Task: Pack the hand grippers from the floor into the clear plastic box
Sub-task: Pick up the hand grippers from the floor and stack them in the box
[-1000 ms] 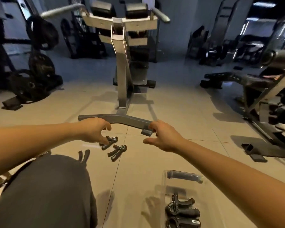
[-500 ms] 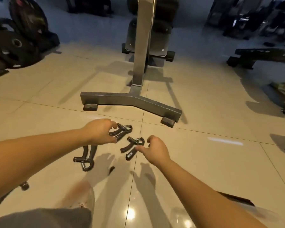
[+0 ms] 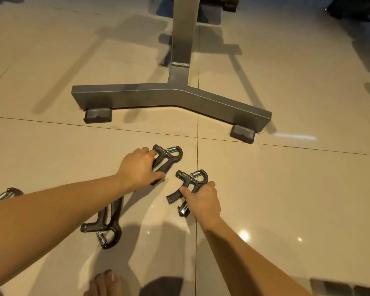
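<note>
Several dark hand grippers with steel springs lie on the beige tiled floor. My left hand (image 3: 138, 168) grips the handles of the far one (image 3: 169, 157), which still lies on the tile. My right hand (image 3: 201, 198) grips the handles of a second hand gripper (image 3: 190, 178) just to the right. A third hand gripper (image 3: 107, 223) lies under my left forearm, spring end toward me. A fourth hand gripper (image 3: 8, 193) shows partly at the left edge. A corner of the clear plastic box (image 3: 346, 288) shows at the bottom right.
The grey steel foot of a gym machine (image 3: 169, 98) with two rubber pads stands just beyond the hand grippers, its upright post rising behind. My bare foot (image 3: 104, 284) shows at the bottom edge. Open tile lies to the right.
The camera has tilted down and closer. Both hands have closed on their hand grippers; the right hand moved forward from beside its hand gripper onto the handles.
</note>
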